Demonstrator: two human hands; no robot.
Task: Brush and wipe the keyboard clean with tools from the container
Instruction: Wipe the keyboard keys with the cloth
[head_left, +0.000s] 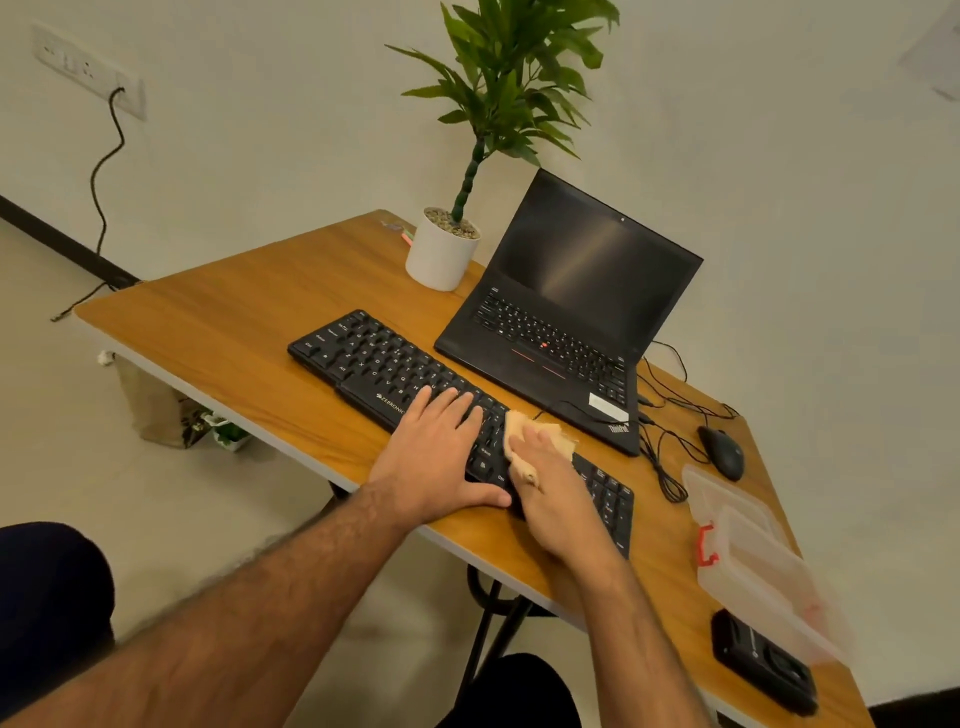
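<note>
A black plastic keyboard (415, 384), long and flat with low matte keys, lies slantwise near the front edge of the table (218, 332), whose top is smooth orange-brown wood grain with a pale rim. The left hand (436, 457) lies flat on the keys, fingers straight and slightly spread, thumb along the keyboard's near edge. Just beside it the right hand (550, 493) presses a soft, crumpled beige cloth (524, 431) onto the keys, fingers curled over the fabric.

By the right edge sits a clear, rectangular plastic container (753, 561) with a red latch, its lid open; it partly covers a black boxy device (763, 660) at the front right corner. Behind the keyboard stands an open black laptop (566, 312) with a dark screen. A rounded black mouse (722, 452) with tangled thin cables lies beside it. A white cylindrical pot (441, 254) with pebbles holds a leafy green plant near the far corner. The walls are plain off-white; a dark cable (106, 171) hangs from a wall socket (88, 67).
</note>
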